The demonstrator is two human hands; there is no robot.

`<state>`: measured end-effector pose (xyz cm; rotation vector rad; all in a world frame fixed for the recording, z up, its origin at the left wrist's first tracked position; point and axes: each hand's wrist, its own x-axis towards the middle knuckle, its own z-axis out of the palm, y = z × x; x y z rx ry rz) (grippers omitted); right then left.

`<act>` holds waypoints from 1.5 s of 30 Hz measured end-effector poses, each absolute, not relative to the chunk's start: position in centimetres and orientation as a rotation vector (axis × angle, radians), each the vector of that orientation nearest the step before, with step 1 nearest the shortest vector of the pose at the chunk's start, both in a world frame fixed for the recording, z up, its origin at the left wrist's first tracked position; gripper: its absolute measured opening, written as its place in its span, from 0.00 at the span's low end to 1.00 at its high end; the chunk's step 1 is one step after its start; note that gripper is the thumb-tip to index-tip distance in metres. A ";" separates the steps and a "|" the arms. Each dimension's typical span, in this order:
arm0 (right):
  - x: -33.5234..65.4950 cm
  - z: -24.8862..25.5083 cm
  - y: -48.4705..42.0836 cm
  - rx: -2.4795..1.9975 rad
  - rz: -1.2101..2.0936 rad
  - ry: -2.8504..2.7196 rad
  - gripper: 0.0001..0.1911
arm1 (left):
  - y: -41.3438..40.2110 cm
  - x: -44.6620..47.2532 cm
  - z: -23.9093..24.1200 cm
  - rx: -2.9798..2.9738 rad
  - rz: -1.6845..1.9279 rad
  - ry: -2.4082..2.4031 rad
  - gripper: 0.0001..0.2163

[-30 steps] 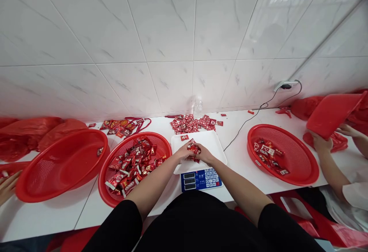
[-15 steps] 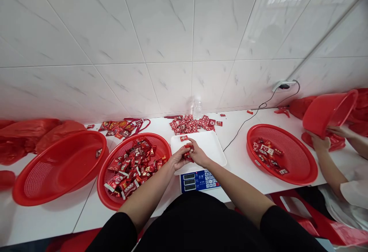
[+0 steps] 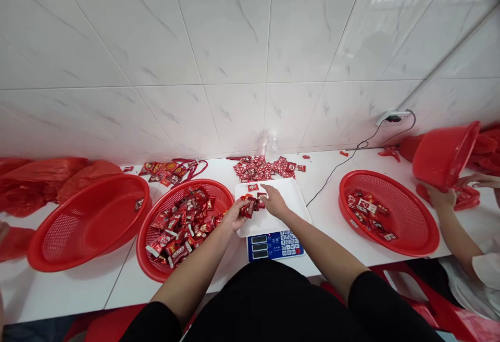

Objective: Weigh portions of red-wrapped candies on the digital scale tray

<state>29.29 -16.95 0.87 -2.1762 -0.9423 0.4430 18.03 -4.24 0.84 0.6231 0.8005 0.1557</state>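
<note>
The left hand (image 3: 234,216) was curled around a small clutch of red sweets (image 3: 250,207), held just over the near left edge of the scale's white tray (image 3: 289,201), close enough that the load could be let down rather than dropped. The right hand (image 3: 274,202) lay flat and open over the tray beside it, fingers spread toward the same sweets, as if to steady them or pick one off; I could not tell whether it touched them. One sweet (image 3: 253,187) lay alone on the far part of the tray.

The scale (image 3: 275,244) sat square in front of the person, its blue keypad and display turned toward them so the reading could be had at a glance. Just left of it stood a red basket (image 3: 156,269) full of sweets, within easy reach of the left hand. Further left was a second basket (image 3: 42,258), nearly bare. Behind the tray, against the wall, a loose heap (image 3: 265,167) of sweets lay on the white table (image 3: 324,212).

To the right, another basket (image 3: 425,243) held a few sweets, and a co-worker's hand (image 3: 439,196) gripped a red tub (image 3: 445,154) tipped on its side above the table.
</note>
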 end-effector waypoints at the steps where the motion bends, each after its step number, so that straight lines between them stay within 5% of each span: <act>1: 29.7 0.6 -16.7 -2.256 0.464 -1.013 0.29 | -4.2 17.9 1.1 0.619 0.164 0.822 0.07; 8: 30.9 -1.4 -13.7 -2.454 0.547 -1.556 0.39 | -4.2 16.8 2.5 0.580 0.157 0.855 0.09; 14: 30.0 -2.5 -14.6 -2.379 0.392 -1.614 0.23 | -3.9 15.9 2.7 0.519 0.124 0.840 0.07; 20: 29.5 -2.6 -16.5 -2.370 0.439 -1.219 0.14 | -3.9 16.7 1.3 0.454 0.098 0.821 0.06; 31: 25.6 1.2 -14.7 -1.542 0.575 -0.163 0.18 | -7.8 20.1 2.3 0.411 0.096 0.805 0.04; 45: 22.4 5.0 -16.3 -2.113 0.251 -0.974 0.25 | -5.9 16.4 3.7 0.315 0.101 0.505 0.09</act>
